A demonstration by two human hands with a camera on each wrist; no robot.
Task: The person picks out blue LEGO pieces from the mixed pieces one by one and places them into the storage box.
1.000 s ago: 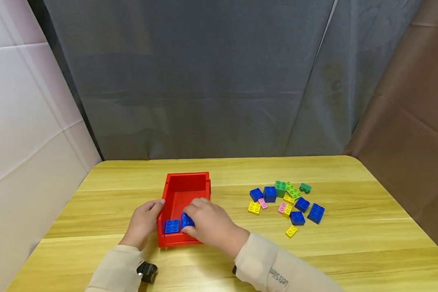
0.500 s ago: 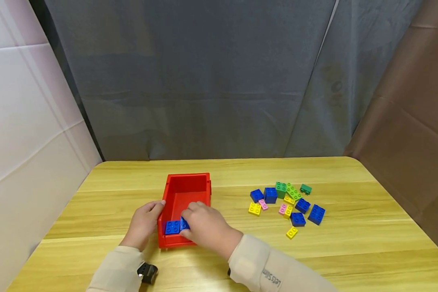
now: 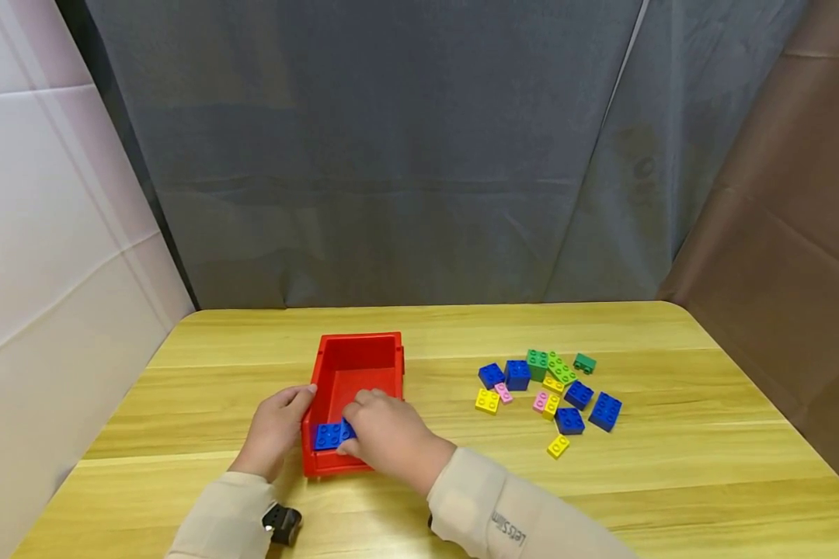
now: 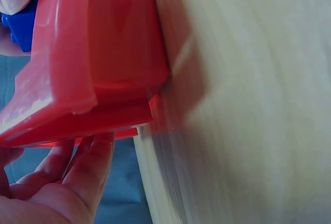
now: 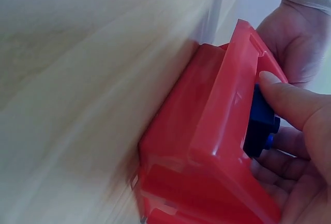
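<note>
Showing a red plastic bin [image 3: 359, 365] on a light wooden worktop [image 3: 671, 481], flanked by two hands. Left hand [image 3: 274, 428] resting against the bin's left outer wall, fingers fairly straight and relaxed, thumb near the rim; seen from the left wrist view with fingers [image 4: 77, 169] lying beneath the bin's near wall [image 4: 93, 63]. Right hand [image 3: 391, 439] reaching over the bin's near right corner, fingers curled and pinching a blue building brick [image 3: 348, 429] held inside the bin at its near end; thumb [image 5: 295, 102] pressed on the brick [image 5: 261, 123] just behind the red wall [image 5: 207, 151] in the right wrist view. Second blue brick [image 3: 328, 435] lying flat in the bin's near left corner, touching or just beside the held one. Far part of the bin's floor bare red.

To the right, well apart from the bin, a loose cluster of bricks on the worktop: blue [image 3: 605, 409], green [image 3: 561, 367], dark green [image 3: 584, 362], yellow [image 3: 486, 400] and pink [image 3: 503, 391], with one small yellow brick [image 3: 558, 445] lying nearest the viewer. Grey curtain [image 3: 405, 155] hanging behind the worktop, white panel [image 3: 42, 233] on the left, brown sheet [image 3: 797, 233] on the right. Beige sleeves [image 3: 517, 520] covering both forearms.
</note>
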